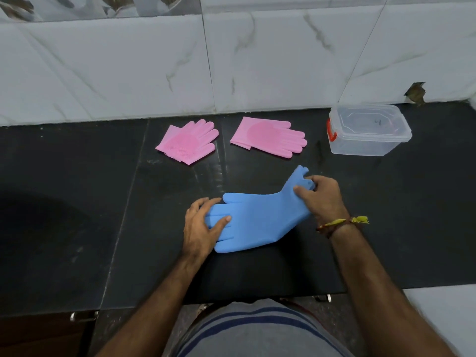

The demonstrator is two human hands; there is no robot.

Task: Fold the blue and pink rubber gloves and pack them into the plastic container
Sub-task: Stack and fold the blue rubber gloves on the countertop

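Observation:
A blue rubber glove (257, 217) lies flat on the black counter in front of me, fingers pointing left. My left hand (202, 226) presses down on its fingers. My right hand (320, 195) pinches the cuff end, which is bent up and away toward the back right. Two pink gloves lie flat further back: one (188, 141) at centre left, the other (270, 136) to its right, both with bristled palms up. The clear plastic container (368, 128) stands at the back right, with a red latch on its left side; whether a lid covers it I cannot tell.
The black stone counter (103, 202) ends at a white marble-tiled wall (154, 73) behind. Its front edge runs just before my torso. A chipped hole in the wall (416, 94) sits behind the container.

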